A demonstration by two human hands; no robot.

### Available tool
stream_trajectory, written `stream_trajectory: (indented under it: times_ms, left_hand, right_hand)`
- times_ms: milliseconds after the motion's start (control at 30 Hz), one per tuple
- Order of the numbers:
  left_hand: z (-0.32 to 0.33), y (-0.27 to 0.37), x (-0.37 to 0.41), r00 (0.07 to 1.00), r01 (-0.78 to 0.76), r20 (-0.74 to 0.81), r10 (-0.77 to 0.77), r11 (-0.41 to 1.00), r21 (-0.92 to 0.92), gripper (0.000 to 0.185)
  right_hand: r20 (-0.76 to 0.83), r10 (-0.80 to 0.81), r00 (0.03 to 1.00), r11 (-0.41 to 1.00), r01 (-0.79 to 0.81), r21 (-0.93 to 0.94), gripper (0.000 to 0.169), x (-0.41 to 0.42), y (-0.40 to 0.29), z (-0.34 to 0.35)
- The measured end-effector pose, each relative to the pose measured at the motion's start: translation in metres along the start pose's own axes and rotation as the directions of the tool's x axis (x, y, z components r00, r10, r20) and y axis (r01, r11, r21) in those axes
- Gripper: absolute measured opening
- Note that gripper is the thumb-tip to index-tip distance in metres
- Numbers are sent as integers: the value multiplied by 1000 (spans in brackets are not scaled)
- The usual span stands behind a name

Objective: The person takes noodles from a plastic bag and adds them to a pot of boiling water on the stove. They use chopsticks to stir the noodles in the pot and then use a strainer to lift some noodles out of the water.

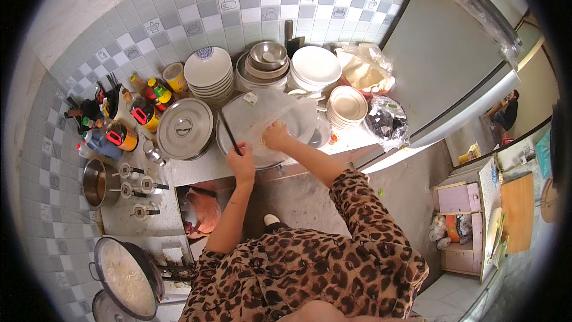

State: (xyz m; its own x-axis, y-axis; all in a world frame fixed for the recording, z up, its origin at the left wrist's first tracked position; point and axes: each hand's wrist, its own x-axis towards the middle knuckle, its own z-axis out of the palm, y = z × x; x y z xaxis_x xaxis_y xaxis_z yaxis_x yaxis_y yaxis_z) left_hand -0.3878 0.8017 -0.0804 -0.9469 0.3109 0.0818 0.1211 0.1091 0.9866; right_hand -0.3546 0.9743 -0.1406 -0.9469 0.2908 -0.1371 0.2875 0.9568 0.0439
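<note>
My left hand grips a pair of dark chopsticks, which slants up and away over a wide metal basin. In the basin lies a large translucent plastic bag with a small label on it. My right hand reaches into the bag's opening, its fingertips down at some pale food that I cannot make out clearly. Plastic hides part of those fingers, so their grip does not show. Left of the basin, a round steel lid rests on a pot.
Stacked white bowls, steel bowls, plates and a cleaver line the tiled wall. Sauce bottles crowd the left corner. A wok of cloudy liquid sits on the stove. A fridge bounds the right; a person is beyond.
</note>
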Motion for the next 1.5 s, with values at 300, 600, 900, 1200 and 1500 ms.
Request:
stream_trajectory:
  times_ms: [300, 600, 900, 1200, 1500]
  left_hand:
    - [-10, 20, 3, 1000, -22, -1, 22, 999, -39, 11]
    - [10, 60, 5, 995, -94, 39, 93, 996, 11, 14]
    - [34, 47, 17, 984, -146, 100, 149, 989, -36, 14]
    - [-9, 22, 21, 990, -130, 55, 128, 991, 40, 13]
    - [-30, 15, 29, 995, -102, 8, 102, 986, 129, 12]
  right_hand:
    - [-392, -104, 914, 938, 221, 267, 36, 3, 43, -67]
    - [-592, -56, 804, 980, 157, 120, 24, 20, 79, -93]
    - [-106, 3, 994, 1000, -4, -10, 25, 44, 70, -2]
    - [-115, 27, 993, 924, 19, 382, 27, 14, 1, -16]
    - [-195, -181, 964, 850, 254, 462, 27, 32, 17, -89]
